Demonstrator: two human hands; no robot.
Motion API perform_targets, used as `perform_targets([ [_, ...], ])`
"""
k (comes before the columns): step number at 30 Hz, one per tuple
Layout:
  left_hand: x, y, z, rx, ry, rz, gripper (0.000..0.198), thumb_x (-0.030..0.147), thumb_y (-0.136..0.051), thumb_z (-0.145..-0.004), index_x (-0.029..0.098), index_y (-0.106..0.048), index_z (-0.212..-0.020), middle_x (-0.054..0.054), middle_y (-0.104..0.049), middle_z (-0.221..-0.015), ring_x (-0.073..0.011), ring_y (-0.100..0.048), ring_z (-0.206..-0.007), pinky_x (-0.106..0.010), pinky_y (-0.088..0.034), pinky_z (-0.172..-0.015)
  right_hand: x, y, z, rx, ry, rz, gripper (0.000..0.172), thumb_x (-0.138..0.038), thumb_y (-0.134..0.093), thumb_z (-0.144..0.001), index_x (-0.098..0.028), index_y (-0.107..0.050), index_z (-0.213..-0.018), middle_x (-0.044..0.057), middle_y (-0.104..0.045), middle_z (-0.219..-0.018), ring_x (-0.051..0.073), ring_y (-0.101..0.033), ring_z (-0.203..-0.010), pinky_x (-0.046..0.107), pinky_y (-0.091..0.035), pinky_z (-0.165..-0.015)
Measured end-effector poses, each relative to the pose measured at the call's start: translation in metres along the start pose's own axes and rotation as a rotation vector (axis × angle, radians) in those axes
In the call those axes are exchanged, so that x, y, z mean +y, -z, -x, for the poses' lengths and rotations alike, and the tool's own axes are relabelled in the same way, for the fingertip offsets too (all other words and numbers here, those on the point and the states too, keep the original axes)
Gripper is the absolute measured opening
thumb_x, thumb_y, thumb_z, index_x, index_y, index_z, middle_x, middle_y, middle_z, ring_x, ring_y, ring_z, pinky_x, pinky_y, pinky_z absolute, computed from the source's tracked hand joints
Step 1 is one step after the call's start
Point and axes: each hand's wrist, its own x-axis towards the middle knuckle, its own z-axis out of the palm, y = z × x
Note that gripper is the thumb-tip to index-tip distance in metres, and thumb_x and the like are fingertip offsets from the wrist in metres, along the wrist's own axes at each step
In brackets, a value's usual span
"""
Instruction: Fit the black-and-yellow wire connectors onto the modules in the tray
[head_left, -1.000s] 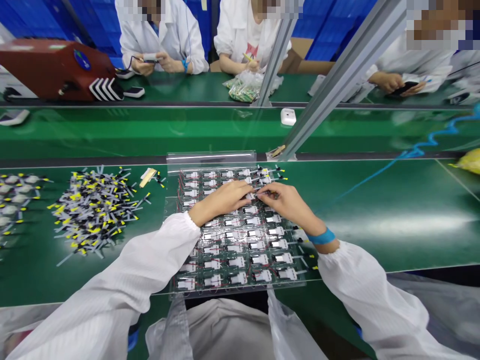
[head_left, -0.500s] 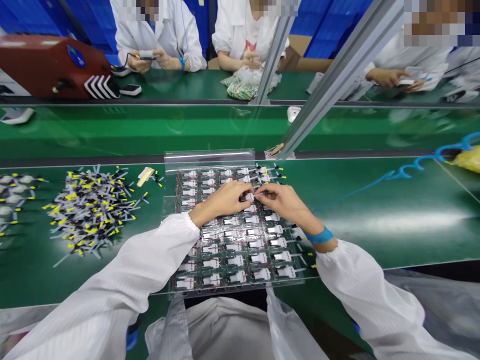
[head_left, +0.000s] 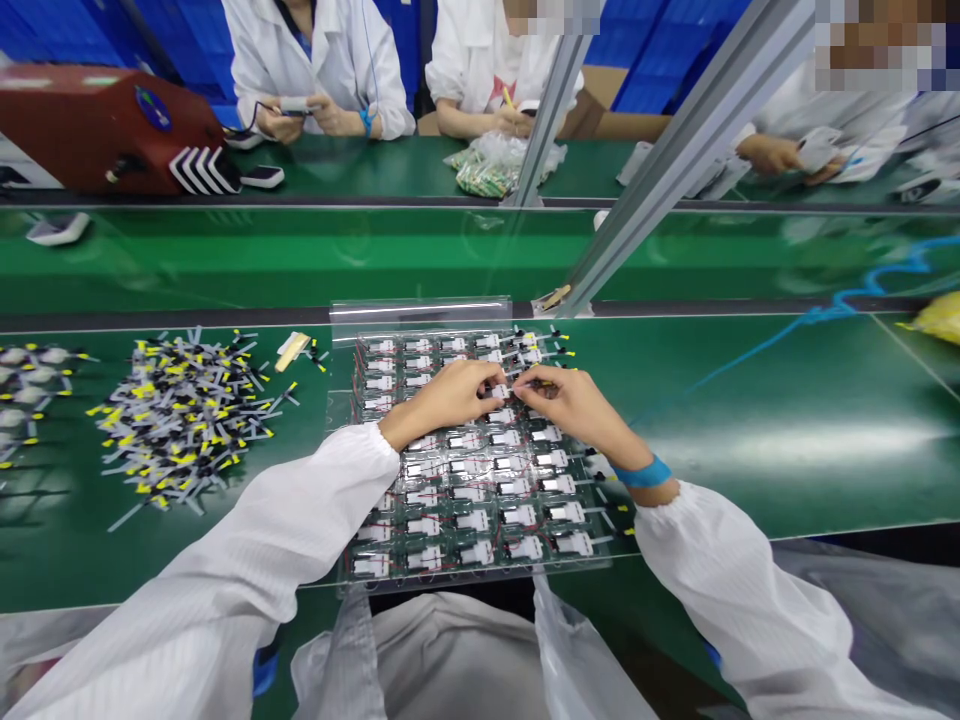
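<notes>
A clear plastic tray [head_left: 429, 577] lies in front of me, holding rows of small white components with black parts and thin red wires. Over its upper middle, my left hand [head_left: 454, 395] has its thumb and fingers closed round one small white component [head_left: 498, 392]. Just to the right, my right hand [head_left: 562, 400] pinches a small dark part whose kind I cannot make out, its tip close against that component. The fingers partly cover both pieces. Several black pieces with yellow tips and grey strips [head_left: 531, 343] lie on the tray's upper right corner.
Left of the tray is a heap of black parts with grey strips and yellow tips [head_left: 191, 420]. A conveyor belt [head_left: 300, 250] runs beyond the bench, with a slanted metal post [head_left: 675, 150] at its edge. Co-workers sit across it. A blue coiled cord [head_left: 806, 318] hangs at right.
My hands stay nearly in place over the same component. A white device on the belt at left has slid right. The co-worker's hands at far right have shifted, and the blue cord has swung.
</notes>
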Motion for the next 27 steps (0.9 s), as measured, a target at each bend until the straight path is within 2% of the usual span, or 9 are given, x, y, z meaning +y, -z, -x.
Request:
perform_targets([
  [7, -0.0003, 0.0009, -0.0003, 0.0, -0.007, 0.01, 0.019, 0.026, -0.071, -0.085, 0.019, -0.071, -0.102, -0.003, -0.074, -0.087, -0.0179, -0.067, -0.079, -0.03, -0.048, -0.073, -0.0006, -0.001, -0.0014, -0.01, -0.026, 0.027, 0.015, -0.031, -0.062, -0.09, -0.022, -0.074, -0.089, 0.0, -0.074, -0.082, 0.016, -0.057, -0.061, 0.03, -0.042, -0.062],
  [21, -0.0023, -0.0022, 0.0004, -0.007, -0.054, -0.04, 0.018, 0.027, -0.067, -0.089, 0.021, -0.073, -0.105, -0.003, -0.076, -0.091, -0.0192, -0.068, -0.083, -0.032, -0.048, -0.076, 0.0038, -0.0035, -0.0001, -0.026, 0.021, 0.044, 0.018, -0.034, -0.06, -0.093, -0.022, -0.074, -0.092, 0.002, -0.075, -0.087, 0.018, -0.06, -0.066, 0.03, -0.044, -0.064],
  [27, -0.0017, -0.0029, 0.0008, -0.014, -0.052, -0.072, 0.018, 0.028, -0.067, -0.091, 0.02, -0.073, -0.106, -0.004, -0.076, -0.091, -0.0205, -0.068, -0.086, -0.033, -0.048, -0.079, 0.0056, -0.0044, 0.0004, -0.015, -0.005, 0.02, 0.017, -0.034, -0.062, -0.092, -0.023, -0.074, -0.09, 0.002, -0.075, -0.086, 0.018, -0.06, -0.065, 0.031, -0.044, -0.064],
])
